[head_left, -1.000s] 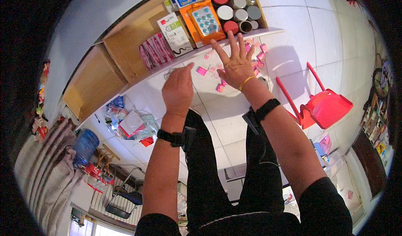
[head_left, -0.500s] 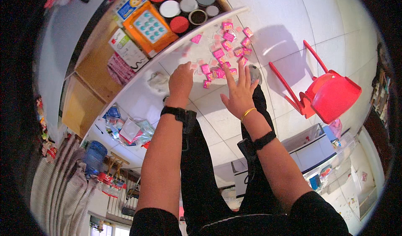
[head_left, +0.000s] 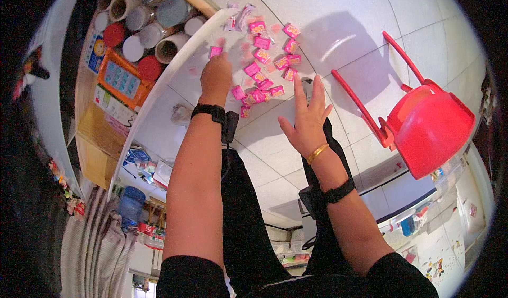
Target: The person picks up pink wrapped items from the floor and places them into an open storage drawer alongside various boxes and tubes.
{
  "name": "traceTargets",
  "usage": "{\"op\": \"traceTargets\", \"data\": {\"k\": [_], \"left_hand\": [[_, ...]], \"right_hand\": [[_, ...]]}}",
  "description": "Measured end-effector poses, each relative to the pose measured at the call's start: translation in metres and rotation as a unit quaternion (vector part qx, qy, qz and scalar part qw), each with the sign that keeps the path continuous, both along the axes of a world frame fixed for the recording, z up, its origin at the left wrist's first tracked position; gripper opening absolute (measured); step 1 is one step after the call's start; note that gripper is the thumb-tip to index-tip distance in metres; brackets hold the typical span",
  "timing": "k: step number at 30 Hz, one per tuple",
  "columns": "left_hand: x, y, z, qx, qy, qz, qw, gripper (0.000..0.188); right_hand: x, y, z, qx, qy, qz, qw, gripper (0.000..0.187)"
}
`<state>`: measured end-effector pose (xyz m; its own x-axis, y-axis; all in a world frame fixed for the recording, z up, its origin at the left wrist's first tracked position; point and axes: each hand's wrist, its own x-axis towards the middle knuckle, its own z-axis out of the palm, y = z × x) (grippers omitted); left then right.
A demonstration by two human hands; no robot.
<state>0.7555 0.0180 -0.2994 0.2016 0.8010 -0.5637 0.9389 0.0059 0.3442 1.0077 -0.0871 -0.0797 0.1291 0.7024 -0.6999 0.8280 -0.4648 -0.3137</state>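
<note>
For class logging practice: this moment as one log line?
left hand: near pink packet; right hand: spread open; other packets: on floor

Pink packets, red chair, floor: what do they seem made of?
Pink packets: perhaps plastic film or coated paper, brightly printed; too small to settle. Red chair: likely moulded plastic, glossy, rounded edges. Floor: probably glazed tile, pale, with thin joints.

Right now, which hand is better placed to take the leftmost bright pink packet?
Probably the left hand: it is very close to that packet, while the open right hand is farther off.
</note>
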Motion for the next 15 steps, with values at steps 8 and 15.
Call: {"op": "traceTargets", "data": {"k": [8,15], "left_hand": [[0.076,0.036,-0.129,0.100,0.007,-0.028,0.995,0.022],[0.135,0.073,-0.194,-0.006,0.129,-0.009,0.992,0.033]], "right_hand": [[0.078,0.019,-0.075,0.010,0.046,-0.062,0.997,0.124],[0.114,0.038,-0.126,-0.024,0.039,-0.046,0.998,0.126]]}}
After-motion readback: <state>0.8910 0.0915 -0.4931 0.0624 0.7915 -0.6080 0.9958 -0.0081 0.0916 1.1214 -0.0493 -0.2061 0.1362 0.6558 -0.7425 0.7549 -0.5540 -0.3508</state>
